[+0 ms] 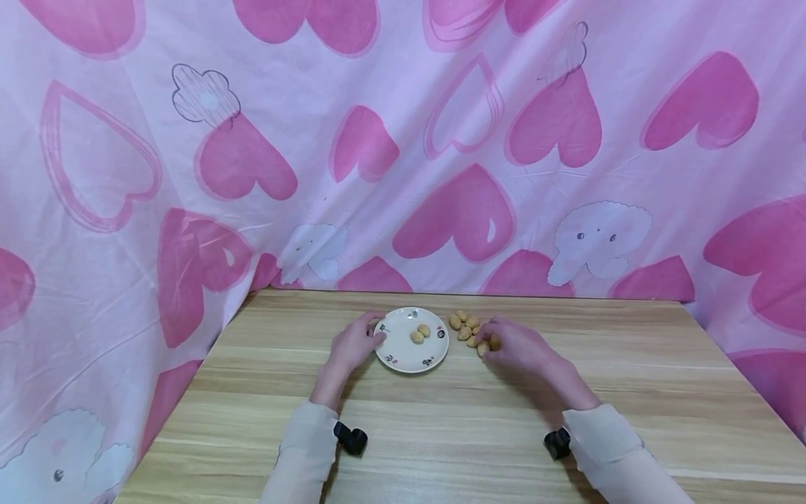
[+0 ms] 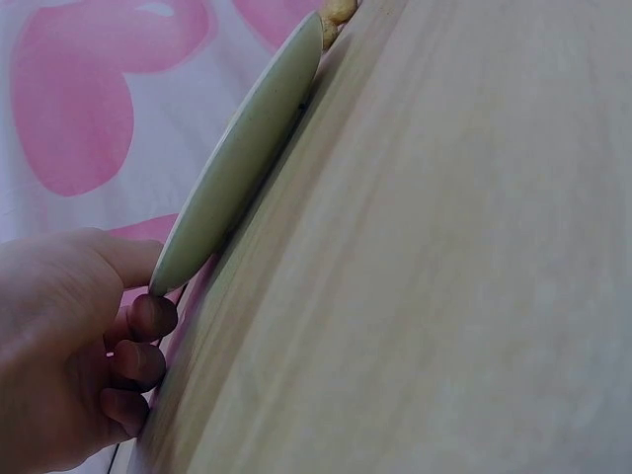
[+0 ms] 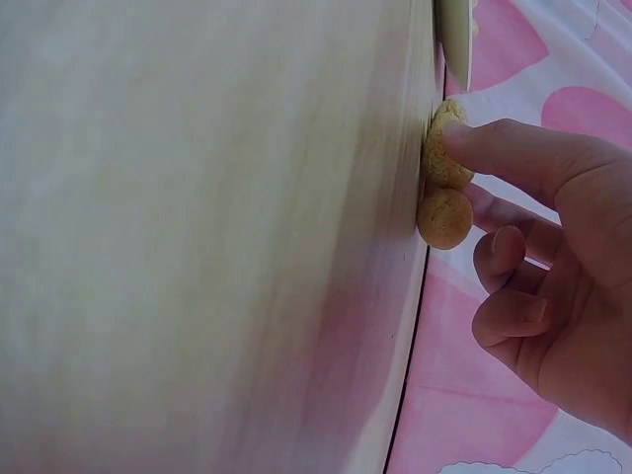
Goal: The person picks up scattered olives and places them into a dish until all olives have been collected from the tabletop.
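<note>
A white plate (image 1: pixel 403 353) with small printed figures lies on the table with two oval, yellowish-brown lumps (image 1: pixel 420 334) on it. My left hand (image 1: pixel 355 345) pinches the plate's left rim, thumb over the edge and curled fingers below it, as the left wrist view shows. Right of the plate is a loose pile of several similar lumps (image 1: pixel 464 333). At that pile's right side, my right hand (image 1: pixel 515 344) pinches one rough oval lump (image 3: pixel 446 158) between thumb and forefinger. A rounder lump (image 3: pixel 444 219) sits right beside it, close to the other curled fingers.
The wood-grain table (image 1: pixel 441 434) stretches in front of both forearms. Behind it hangs a pink cloth (image 1: pixel 403 140) printed with hearts, meeting the table's back edge. Black wrist cameras (image 1: pixel 351 439) sit on both sleeves.
</note>
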`<state>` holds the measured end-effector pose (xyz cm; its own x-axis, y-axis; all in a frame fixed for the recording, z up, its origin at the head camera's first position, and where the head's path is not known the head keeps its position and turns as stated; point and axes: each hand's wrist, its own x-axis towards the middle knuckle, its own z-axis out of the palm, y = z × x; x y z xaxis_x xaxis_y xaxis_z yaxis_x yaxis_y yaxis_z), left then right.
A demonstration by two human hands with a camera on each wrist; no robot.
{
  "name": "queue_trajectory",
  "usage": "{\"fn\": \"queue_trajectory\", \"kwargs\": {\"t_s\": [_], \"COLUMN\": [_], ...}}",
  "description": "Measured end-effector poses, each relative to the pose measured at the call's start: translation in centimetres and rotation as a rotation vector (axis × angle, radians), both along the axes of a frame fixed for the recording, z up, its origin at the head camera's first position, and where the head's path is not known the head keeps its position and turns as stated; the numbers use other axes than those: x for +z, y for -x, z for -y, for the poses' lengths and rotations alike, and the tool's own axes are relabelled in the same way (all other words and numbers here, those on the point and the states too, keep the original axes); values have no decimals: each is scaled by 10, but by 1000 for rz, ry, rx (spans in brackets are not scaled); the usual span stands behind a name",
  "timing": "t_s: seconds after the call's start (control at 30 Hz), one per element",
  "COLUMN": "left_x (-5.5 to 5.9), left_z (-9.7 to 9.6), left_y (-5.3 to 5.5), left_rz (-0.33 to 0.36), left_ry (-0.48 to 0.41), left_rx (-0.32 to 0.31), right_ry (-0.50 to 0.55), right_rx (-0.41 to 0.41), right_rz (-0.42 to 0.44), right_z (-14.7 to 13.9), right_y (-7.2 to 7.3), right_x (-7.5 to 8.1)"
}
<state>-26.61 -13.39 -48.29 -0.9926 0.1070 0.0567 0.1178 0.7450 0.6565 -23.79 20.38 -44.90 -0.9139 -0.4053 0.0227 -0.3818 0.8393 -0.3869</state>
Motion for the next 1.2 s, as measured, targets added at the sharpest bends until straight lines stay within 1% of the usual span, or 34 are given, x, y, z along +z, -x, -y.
{"fn": "queue_trajectory", "kwargs": {"t_s": [0.2,0.43,0.6,0.77,0.9,1.2], "left_x": [-1,0,2,0,0,-1], "left_z": [0,0,1,1,1,1], "left_y": [0,0,-1,-1,0,0], "left_rz": [1,-5,-4,-3,-4,-4], "left_ry": [-2,9,9,8,2,1], "left_rx": [-4,3,4,4,2,-2], "right_ry": [-12,-2,17,35,44,4], "right_rx": [5,43,39,42,60,100], "right_rz": [-15,-77,-68,-62,-77,-135], "right_z": [1,4,10,15,18,28], "right_y": [1,-1,-2,-2,-2,3], "right_x": [-2,2,5,6,7,10]}}
